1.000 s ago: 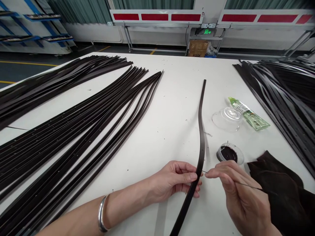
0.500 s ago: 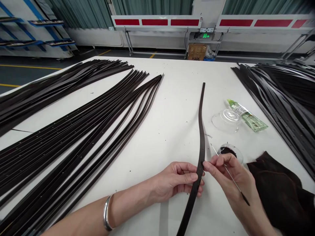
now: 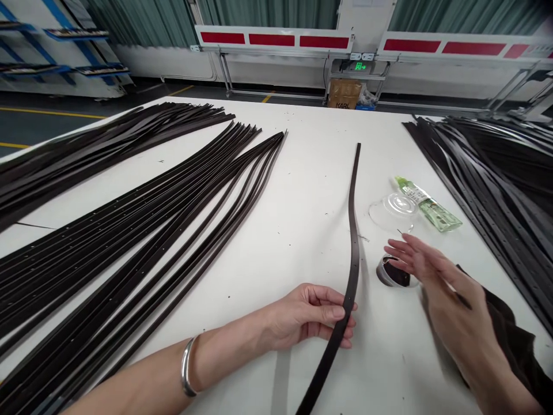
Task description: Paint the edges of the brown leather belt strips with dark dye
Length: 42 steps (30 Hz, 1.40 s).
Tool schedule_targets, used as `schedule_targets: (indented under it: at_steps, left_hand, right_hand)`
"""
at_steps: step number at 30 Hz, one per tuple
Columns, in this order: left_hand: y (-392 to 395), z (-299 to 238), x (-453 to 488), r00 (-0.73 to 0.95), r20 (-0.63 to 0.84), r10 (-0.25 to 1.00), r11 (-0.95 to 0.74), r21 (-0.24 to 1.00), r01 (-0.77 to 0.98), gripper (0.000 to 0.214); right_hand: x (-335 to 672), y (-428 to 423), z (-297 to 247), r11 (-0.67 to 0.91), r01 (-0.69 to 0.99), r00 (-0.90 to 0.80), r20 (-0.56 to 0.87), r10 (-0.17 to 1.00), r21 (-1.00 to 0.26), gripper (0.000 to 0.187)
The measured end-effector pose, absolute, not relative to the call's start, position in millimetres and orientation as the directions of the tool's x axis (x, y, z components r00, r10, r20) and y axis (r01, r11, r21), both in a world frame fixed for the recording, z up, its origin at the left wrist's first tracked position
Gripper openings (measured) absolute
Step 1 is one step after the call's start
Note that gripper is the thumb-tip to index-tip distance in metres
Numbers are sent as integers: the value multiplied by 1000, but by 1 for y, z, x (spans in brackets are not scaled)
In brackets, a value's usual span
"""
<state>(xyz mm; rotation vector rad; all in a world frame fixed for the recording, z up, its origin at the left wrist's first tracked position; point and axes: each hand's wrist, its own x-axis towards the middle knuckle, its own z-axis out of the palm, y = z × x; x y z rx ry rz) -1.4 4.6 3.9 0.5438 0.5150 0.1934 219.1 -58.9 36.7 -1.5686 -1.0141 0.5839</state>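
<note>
A single long dark brown leather strap (image 3: pixel 354 230) lies lengthwise on the white table (image 3: pixel 302 190). My left hand (image 3: pixel 306 317) pinches its near part between thumb and fingers, holding the strap on edge. My right hand (image 3: pixel 444 288) hovers just right of the strap, over a small round pot of dark dye (image 3: pixel 391 272). Its fingers are stretched forward with a thin stick held among them; the stick's fine tip pokes out past the fingertips. A silver bangle is on my left wrist.
Several dark straps (image 3: pixel 129 230) fan across the left of the table, with another bundle (image 3: pixel 86 150) beyond. A pile of straps (image 3: pixel 496 173) covers the right side. A clear plastic lid (image 3: pixel 391 210), a green bottle (image 3: pixel 427 204) and a dark cloth (image 3: pixel 518 340) lie near the pot.
My right hand left the strap's edge and moved right and away, to above the dye pot, carrying the thin stick. My left hand kept its hold on the strap.
</note>
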Motion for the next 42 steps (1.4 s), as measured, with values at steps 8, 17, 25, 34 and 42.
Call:
schedule_targets:
  at_steps: [8, 17, 25, 34, 42]
  left_hand:
    - [6, 5, -1, 832, -437, 342, 847, 526, -72, 17]
    - [7, 4, 0, 826, -452, 336, 857, 511, -69, 15]
    - [9, 4, 0, 834, -451, 318, 856, 516, -47, 15]
    - [7, 4, 0, 818, -466, 336, 864, 499, -70, 14]
    - [5, 2, 0, 820, -444, 362, 842, 532, -84, 16]
  right_hand:
    - [261, -61, 30, -64, 816, 338, 385, 859, -575, 38]
    - [256, -52, 14, 84, 888, 155, 466, 871, -453, 28]
    - [255, -49, 10, 86, 893, 150, 473, 868, -442, 30]
    - [245, -65, 32, -83, 652, 512, 356, 782, -754, 37]
    - [218, -71, 34, 24, 128, 599, 97, 795, -991, 36]
